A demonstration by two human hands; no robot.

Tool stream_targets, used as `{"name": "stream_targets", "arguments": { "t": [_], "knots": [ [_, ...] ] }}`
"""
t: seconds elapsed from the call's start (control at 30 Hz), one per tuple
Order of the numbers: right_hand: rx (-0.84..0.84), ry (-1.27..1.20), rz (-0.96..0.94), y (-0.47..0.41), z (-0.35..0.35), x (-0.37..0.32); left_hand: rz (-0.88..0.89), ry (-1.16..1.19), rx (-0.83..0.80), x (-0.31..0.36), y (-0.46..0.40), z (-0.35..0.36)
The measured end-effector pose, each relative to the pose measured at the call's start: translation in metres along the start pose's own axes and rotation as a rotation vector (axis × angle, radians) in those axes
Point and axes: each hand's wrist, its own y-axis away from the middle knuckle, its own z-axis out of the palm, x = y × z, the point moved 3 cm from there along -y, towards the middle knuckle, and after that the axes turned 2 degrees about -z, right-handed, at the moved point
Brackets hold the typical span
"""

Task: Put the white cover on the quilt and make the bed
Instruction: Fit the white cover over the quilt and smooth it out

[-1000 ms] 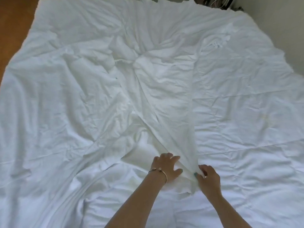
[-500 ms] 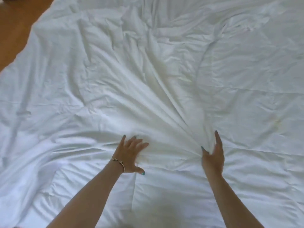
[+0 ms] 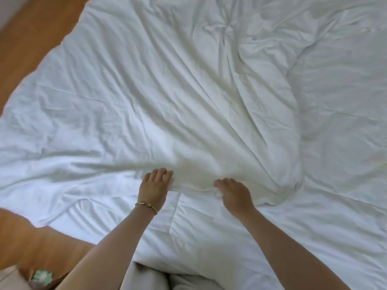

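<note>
The thin white fabric cover (image 3: 188,97) lies rumpled across the padded white quilt (image 3: 282,237), which is spread over the bed and shows bare on the near side of the cover's edge. Both hands rest at that near edge. The left hand (image 3: 154,188), wearing a gold bracelet (image 3: 146,205), has its fingers (image 3: 162,174) curled down onto the hem; whether they pinch the cloth or only press it cannot be told. The right hand (image 3: 235,194) is curled over the hem too, seemingly gathering a fold beneath it, though the grip itself is hidden.

To do this step well, each hand would likely need a firm hold on the hem and should draw it evenly toward the quilt's near edge, so the creases fanning away from the hands flatten.

No brand, label or writing can be read anywhere.
</note>
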Motion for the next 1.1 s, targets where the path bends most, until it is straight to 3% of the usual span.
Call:
{"name": "stream_targets", "arguments": {
  "t": [0.03,0.1,0.17,0.2,0.27,0.33,0.43,0.47,0.53,0.6,0.67,0.77,0.9,0.93,0.97,1.03,1.1],
  "knots": [
    [0.033,-0.119,0.093,-0.009,-0.008,0.007,-0.015,-0.001,-0.002,-0.010,0.005,-0.001],
    [-0.068,-0.481,0.326,-0.021,-0.026,0.021,-0.056,0.074,-0.081,-0.026,0.009,-0.012],
    [-0.234,-0.686,0.433,-0.025,-0.036,0.021,-0.121,0.195,-0.286,-0.036,0.003,-0.026],
    [-0.346,-0.602,0.456,-0.024,-0.036,0.017,-0.114,0.194,-0.377,-0.040,0.000,-0.031],
    [-0.509,-0.105,0.415,-0.021,-0.027,0.000,-0.025,0.074,-0.443,-0.043,-0.005,-0.040],
    [-0.226,0.312,0.216,-0.017,-0.014,-0.030,0.078,-0.126,-0.394,-0.048,0.000,-0.038],
    [0.166,0.286,0.035,-0.003,0.007,-0.090,0.243,-0.115,-0.109,-0.058,0.028,-0.024],
    [0.189,0.252,-0.003,0.003,0.017,-0.107,0.297,-0.039,-0.002,-0.062,0.041,-0.019],
    [0.041,0.211,-0.033,0.013,0.041,-0.134,0.323,0.052,0.136,-0.076,0.065,-0.004],
    [-0.184,0.221,0.039,0.017,0.065,-0.143,0.222,-0.022,0.036,-0.092,0.083,0.015],
    [-0.300,0.244,0.174,0.012,0.078,-0.134,0.114,-0.161,-0.094,-0.111,0.087,0.028],
    [-0.226,0.296,0.318,0.000,0.078,-0.115,0.041,-0.235,-0.081,-0.134,0.063,0.027],
    [0.068,0.170,0.244,-0.003,0.050,-0.110,0.081,0.003,0.092,-0.149,0.045,0.002],
    [0.065,0.078,0.287,-0.002,0.039,-0.112,0.072,0.146,0.054,-0.151,0.048,-0.007],
    [0.023,-0.001,0.336,0.003,0.029,-0.117,0.047,0.216,-0.085,-0.149,0.055,-0.014],
    [-0.155,-0.052,0.378,0.014,0.020,-0.120,0.085,0.176,-0.340,-0.144,0.075,-0.013],
    [-0.372,-0.013,0.373,0.038,0.015,-0.128,0.136,0.088,-0.471,-0.139,0.101,-0.015]
  ]
}}
